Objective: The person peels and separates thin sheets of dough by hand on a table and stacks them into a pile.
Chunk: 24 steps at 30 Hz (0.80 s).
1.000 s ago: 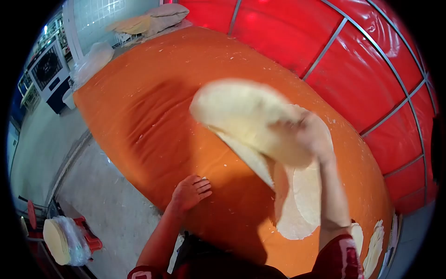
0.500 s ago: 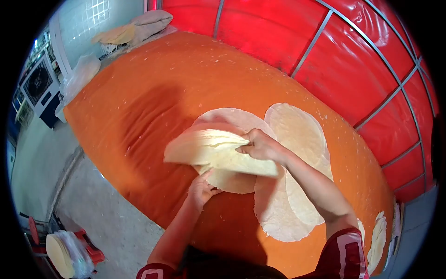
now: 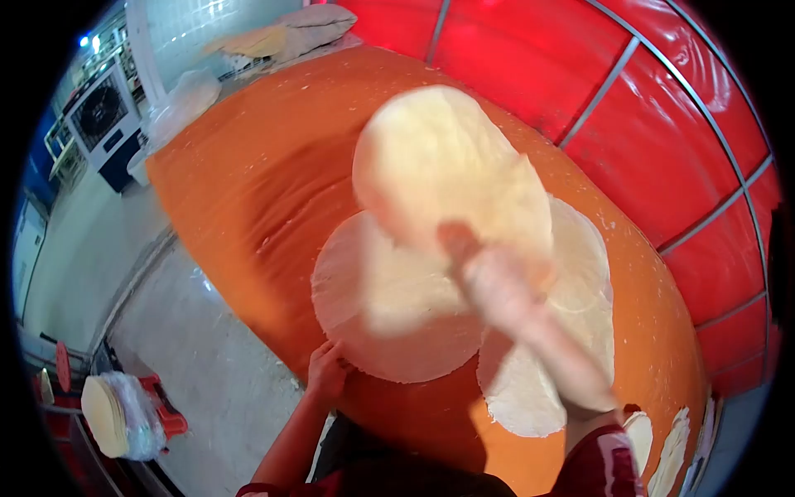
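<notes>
Raised over the orange cloth (image 3: pixel 273 124), my right hand (image 3: pixel 501 286) grips a pale round dough sheet (image 3: pixel 451 157); hand and sheet are partly blurred by motion. Beneath it, another round sheet (image 3: pixel 406 352) lies flat on the cloth. My left hand (image 3: pixel 329 364) touches that flat sheet's lower left edge, its fingers bent and close together; whether they pinch the edge is too small to tell. Right of the flat sheet, overlapping sheets (image 3: pixel 530 398) are spread out, partly hidden by my right arm.
Red panels (image 3: pixel 646 157) with metal bars border the cloth's right side. A covered pile (image 3: pixel 315 33) and clear plastic (image 3: pixel 186 99) are at the far end. At lower left, a stack of round sheets (image 3: pixel 105 417) stands by a red stool (image 3: pixel 170 414). A fan unit (image 3: pixel 103 124) stands at left.
My right hand has lifted the held dough up and away, and it has opened out from its fold. One round sheet is now exposed flat below. My left hand has moved slightly left and down.
</notes>
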{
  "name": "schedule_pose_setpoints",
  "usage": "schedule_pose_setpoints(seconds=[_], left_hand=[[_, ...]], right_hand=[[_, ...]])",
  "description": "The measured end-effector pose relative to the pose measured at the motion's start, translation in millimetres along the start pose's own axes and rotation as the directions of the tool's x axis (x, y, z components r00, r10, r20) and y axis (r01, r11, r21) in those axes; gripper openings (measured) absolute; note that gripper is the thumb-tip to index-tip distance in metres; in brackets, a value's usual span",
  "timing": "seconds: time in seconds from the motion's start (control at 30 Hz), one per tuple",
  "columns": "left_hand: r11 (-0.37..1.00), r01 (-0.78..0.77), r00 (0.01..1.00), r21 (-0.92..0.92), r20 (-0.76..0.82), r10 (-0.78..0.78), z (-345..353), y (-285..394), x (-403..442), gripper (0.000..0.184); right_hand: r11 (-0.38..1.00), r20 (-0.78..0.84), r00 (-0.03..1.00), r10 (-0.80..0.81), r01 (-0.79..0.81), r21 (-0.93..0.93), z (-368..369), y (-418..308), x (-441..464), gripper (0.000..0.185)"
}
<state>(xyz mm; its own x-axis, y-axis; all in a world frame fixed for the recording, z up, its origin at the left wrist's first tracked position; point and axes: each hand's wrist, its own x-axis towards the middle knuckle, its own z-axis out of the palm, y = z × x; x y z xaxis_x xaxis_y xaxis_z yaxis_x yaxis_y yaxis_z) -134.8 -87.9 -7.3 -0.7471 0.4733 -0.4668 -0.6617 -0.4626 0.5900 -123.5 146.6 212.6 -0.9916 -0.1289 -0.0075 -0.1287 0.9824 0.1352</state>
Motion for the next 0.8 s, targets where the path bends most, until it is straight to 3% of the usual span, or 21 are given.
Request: schedule_pose_setpoints(seconds=[0.03, 0.1, 0.13, 0.2, 0.3, 0.4, 0.5, 0.53, 0.6, 0.67, 0.7, 0.73, 0.77, 0.8], left_hand=[[1.000, -0.003, 1.000, -0.014, -0.016, 0.003, 0, -1, -1, 0.017], [1.000, 0.001, 0.999, -0.010, 0.054, 0.000, 1, -1, -1, 0.017], [1.000, -0.006, 0.999, -0.019, 0.042, 0.007, -2, -5, -1, 0.017], [0.998, -0.024, 0.997, 0.057, 0.081, 0.019, -7, -7, 1, 0.018], [0.996, -0.015, 0.996, 0.092, 0.088, 0.007, -3, -5, -4, 0.018], [0.999, 0.014, 0.994, 0.041, 0.111, -0.018, 3, -3, -9, 0.022], [0.999, 0.015, 0.992, 0.046, 0.127, -0.021, 4, 2, -10, 0.028], [0.997, 0.019, 0.986, 0.071, 0.161, -0.031, 6, 4, -10, 0.032], [0.999, -0.002, 0.979, 0.044, 0.205, -0.007, 13, 10, -15, 0.033], [1.000, -0.011, 0.963, 0.026, 0.270, 0.003, 15, 11, -16, 0.033], [0.997, 0.040, 0.943, -0.068, 0.334, -0.015, 6, 11, -12, 0.033], [0.982, 0.109, 0.913, -0.152, 0.406, -0.038, -2, 10, -5, 0.033], [0.934, 0.202, 0.850, -0.294, 0.527, -0.017, -16, 8, 1, 0.035], [0.855, 0.321, 0.776, -0.408, 0.631, 0.010, -25, 6, 7, 0.037]], right_hand=[[0.997, 0.131, 0.989, -0.072, 0.073, -0.001, 31, -19, -4, 0.016], [0.977, 0.086, 0.973, -0.212, 0.208, 0.057, 104, -49, -14, 0.017], [0.973, 0.088, 0.970, -0.228, 0.223, 0.058, 103, -50, -9, 0.017], [0.970, 0.387, 0.914, -0.123, 0.029, 0.241, 98, -48, 3, 0.016], [0.988, 0.176, 0.982, -0.061, 0.035, 0.149, 79, -60, 0, 0.025], [0.968, -0.077, 0.978, -0.196, 0.181, -0.171, 119, -105, -22, 0.034], [0.997, -0.411, 0.909, -0.071, 0.060, -0.040, 176, -136, -32, 0.043], [0.997, -0.413, 0.908, -0.072, 0.061, -0.040, 175, -138, -35, 0.043], [0.986, -0.461, 0.885, 0.062, 0.017, 0.165, 167, -144, -43, 0.043], [0.992, -0.505, 0.863, 0.024, 0.042, 0.120, 177, -135, -42, 0.042], [0.995, -0.547, 0.837, -0.018, 0.068, 0.070, 179, -128, -43, 0.040], [0.982, -0.308, 0.947, 0.087, -0.030, 0.184, 166, -127, -46, 0.030], [0.946, -0.042, 0.983, 0.179, -0.161, 0.280, 151, -129, -49, 0.022], [0.971, -0.145, 0.987, 0.068, -0.032, 0.238, 146, -130, -50, 0.007]])
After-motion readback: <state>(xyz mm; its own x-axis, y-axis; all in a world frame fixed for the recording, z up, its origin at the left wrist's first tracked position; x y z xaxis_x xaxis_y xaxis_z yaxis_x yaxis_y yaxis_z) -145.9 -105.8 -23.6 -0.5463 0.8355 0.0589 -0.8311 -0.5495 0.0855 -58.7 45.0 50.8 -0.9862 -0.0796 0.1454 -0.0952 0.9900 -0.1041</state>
